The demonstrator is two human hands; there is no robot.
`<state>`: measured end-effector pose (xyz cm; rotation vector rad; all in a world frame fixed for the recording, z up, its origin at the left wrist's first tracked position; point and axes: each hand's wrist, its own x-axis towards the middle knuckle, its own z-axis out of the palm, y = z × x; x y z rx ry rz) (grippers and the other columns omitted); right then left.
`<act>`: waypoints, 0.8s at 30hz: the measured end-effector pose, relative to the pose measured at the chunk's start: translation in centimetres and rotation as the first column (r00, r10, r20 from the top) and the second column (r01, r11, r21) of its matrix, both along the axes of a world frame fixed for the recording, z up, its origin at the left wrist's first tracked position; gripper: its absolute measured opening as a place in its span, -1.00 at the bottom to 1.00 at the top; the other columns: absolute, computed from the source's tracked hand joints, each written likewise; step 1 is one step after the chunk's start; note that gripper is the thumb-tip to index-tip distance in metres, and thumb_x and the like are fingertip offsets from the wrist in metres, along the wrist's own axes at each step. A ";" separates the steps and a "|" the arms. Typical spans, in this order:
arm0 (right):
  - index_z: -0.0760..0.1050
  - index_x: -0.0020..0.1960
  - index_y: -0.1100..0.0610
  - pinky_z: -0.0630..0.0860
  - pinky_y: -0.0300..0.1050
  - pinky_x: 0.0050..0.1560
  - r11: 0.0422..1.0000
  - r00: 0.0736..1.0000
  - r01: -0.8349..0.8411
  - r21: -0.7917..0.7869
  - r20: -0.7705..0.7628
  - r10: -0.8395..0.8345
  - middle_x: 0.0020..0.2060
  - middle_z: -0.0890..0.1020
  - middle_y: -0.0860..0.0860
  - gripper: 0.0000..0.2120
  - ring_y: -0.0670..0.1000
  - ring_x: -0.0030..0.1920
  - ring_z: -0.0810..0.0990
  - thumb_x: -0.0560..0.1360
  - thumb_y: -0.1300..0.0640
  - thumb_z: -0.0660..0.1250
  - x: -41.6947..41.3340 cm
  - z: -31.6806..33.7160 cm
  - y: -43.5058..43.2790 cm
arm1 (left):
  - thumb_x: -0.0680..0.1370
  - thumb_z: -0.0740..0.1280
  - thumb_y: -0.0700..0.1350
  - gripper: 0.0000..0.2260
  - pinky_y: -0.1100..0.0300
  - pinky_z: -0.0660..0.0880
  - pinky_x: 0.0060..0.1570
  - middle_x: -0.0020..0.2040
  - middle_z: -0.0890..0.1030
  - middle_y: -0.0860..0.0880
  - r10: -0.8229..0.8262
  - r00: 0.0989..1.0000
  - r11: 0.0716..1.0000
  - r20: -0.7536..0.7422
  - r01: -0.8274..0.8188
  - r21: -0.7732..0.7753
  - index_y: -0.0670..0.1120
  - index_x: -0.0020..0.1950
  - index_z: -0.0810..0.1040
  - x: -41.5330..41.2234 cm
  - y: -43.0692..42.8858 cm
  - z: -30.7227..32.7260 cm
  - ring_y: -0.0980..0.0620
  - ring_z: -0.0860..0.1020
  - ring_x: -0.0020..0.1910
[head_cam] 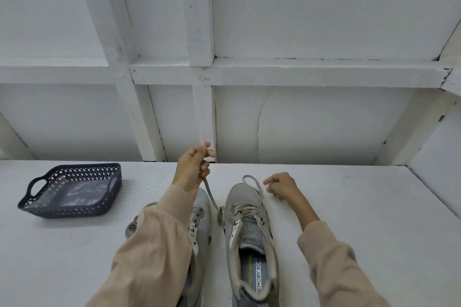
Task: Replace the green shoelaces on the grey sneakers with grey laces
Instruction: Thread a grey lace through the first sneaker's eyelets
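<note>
Lacing sneaker (242, 194) on tabletop (349, 207) with grey lace (211, 195). Pinching one end in left hand (193, 169) fingers, raised. Right hand (280, 185) fingers curled beside other end; blurred, grip unclear. Pull both ends evenly, flat, without lifting sneaker.

— Where does my view sit?
— I'm on the head camera: wide-angle, facing forward and down, close over the table (361, 219), white wall (324, 7) filling the upper half.
</note>
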<state>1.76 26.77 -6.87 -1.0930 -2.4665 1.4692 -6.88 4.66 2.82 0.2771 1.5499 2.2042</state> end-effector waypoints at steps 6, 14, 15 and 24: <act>0.66 -0.07 0.10 0.36 -0.30 -0.30 0.994 0.992 -0.107 0.003 -0.068 0.107 -0.33 0.59 -0.05 -0.85 -0.08 -0.26 0.54 0.44 0.31 0.42 0.8 -1.5 -0.8 | 0.62 0.23 -0.10 -0.87 0.39 0.19 -0.54 -0.34 0.54 0.06 -0.048 0.998 0.999 0.043 0.048 -0.021 -0.09 -0.10 0.49 0.5 0.5 -0.8 0.20 0.26 -0.54; 0.64 -0.08 0.18 0.38 -0.34 -0.33 0.996 0.985 -0.084 -0.015 -0.152 0.081 -0.19 0.63 0.00 -0.94 -0.08 -0.19 0.52 0.50 0.26 0.39 0.8 -0.5 -1.3 | 0.61 0.19 -0.30 -0.87 0.36 0.24 -0.52 -0.30 0.52 -0.01 -0.077 0.987 0.996 0.145 0.081 -0.024 -0.15 0.03 0.50 0.7 0.9 -2.2 0.16 0.37 -0.50; 0.63 -0.08 0.19 0.39 -0.31 -0.34 0.997 0.984 -0.074 -0.021 -0.161 0.070 -0.17 0.63 0.01 -0.95 -0.07 -0.18 0.51 0.50 0.23 0.39 0.7 -0.1 -1.3 | 0.60 0.20 -0.29 -0.88 0.35 0.24 -0.50 -0.31 0.54 0.00 -0.077 0.988 0.996 0.131 0.083 -0.040 -0.14 0.04 0.50 0.7 0.9 -2.4 0.15 0.37 -0.49; 0.57 -0.07 0.17 0.37 -0.25 -0.44 0.928 0.933 -0.350 0.125 -0.039 0.357 -0.41 0.63 0.00 -0.93 -0.12 -0.56 0.40 0.48 0.18 0.42 0.6 8.0 -3.0 | 0.59 0.26 -0.22 -0.86 0.39 0.25 -0.49 -0.30 0.58 -0.04 -0.232 0.954 0.938 -0.191 0.168 -0.302 -0.11 0.14 0.53 2.1 1.9 -2.8 0.15 0.31 -0.50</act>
